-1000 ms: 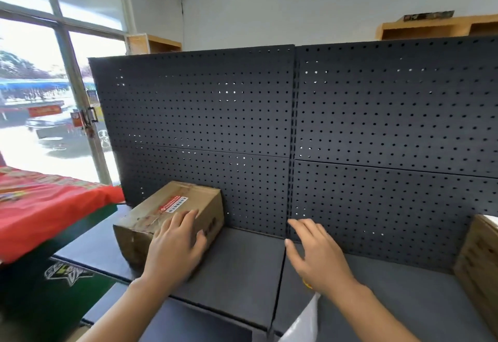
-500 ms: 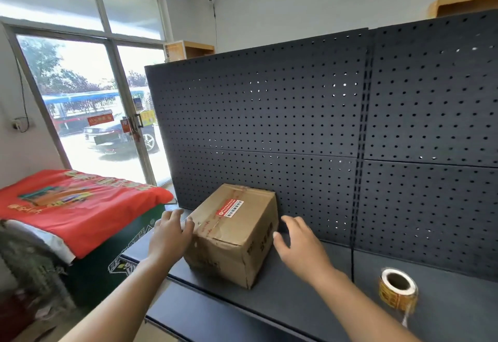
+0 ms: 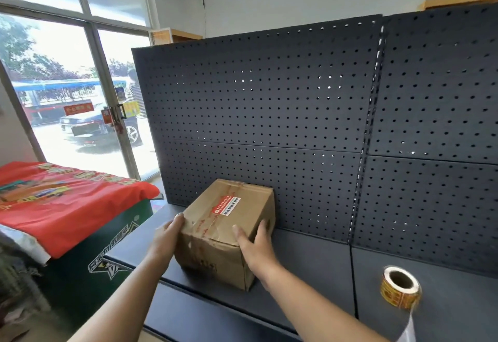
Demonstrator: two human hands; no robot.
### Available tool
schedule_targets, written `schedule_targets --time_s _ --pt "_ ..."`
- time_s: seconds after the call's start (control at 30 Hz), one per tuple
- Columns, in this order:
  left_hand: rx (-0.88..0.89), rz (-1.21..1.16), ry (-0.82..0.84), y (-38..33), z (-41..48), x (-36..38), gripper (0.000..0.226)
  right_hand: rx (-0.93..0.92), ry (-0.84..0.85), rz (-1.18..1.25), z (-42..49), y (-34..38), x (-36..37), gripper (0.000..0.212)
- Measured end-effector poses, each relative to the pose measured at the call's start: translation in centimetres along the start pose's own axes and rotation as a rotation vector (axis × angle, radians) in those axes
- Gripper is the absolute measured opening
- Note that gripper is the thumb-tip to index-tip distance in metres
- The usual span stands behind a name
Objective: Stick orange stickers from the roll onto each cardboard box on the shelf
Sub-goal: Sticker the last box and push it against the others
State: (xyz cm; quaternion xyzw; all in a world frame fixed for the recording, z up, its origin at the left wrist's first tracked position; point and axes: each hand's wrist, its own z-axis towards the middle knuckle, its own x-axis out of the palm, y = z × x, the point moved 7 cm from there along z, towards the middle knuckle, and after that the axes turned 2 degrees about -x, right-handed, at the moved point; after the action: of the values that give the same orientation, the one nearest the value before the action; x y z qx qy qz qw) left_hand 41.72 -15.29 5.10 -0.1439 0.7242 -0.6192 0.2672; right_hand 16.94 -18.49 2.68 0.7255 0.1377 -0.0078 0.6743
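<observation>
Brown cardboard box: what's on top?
A red-and-white printed label and tape strips lie on the brown cardboard box; no orange sticker shows. The right hand covers part of the top's right edge.
</observation>
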Motion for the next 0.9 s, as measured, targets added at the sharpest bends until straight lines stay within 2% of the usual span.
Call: schedule_targets --time_s 0.1,0.17,0.27,0.37,0.43,0.5,0.7,0.9 --pt "-0.104 -0.155 0.061 1.7 0.0 0.9 0.033 0.025 0.003 0.046 -0.1 -0.8 0.6 0.107" --pt "-0.091 -0.192 0.040 2.4 0.2 0.8 0.041 0.036 0.028 0.076 -0.3 -0.8 0.3 0.106" --pt "-0.086 -0.239 0.004 2.4 -0.8 1.2 0.038 0.031 0.045 0.089 -0.7 -0.4 -0.2 0.108" --pt "-0.087 -0.285 -0.025 1.9 -2.3 1.7 0.036 -0.008 -0.015 0.076 -0.4 -0.4 -0.9 0.114" --pt "-0.081 -0.313 -0.057 1.0 -3.9 2.1 0.037 -0.031 -0.045 0.066 -0.3 -0.2 -1.9 0.111" --pt "-0.056 -0.336 -0.078 -0.6 -5.8 2.5 0.040 -0.051 -0.058 0.083 -1.1 0.6 -3.6 0.107" --pt "0.019 -0.367 -0.045 -5.5 -12.8 5.1 0.026 -0.124 -0.099 0.106 -4.7 2.9 -10.0 0.099" --pt "0.006 -0.460 0.071 -8.6 -20.4 10.3 0.019 -0.204 -0.210 0.119 -10.6 5.1 -18.6 0.095"
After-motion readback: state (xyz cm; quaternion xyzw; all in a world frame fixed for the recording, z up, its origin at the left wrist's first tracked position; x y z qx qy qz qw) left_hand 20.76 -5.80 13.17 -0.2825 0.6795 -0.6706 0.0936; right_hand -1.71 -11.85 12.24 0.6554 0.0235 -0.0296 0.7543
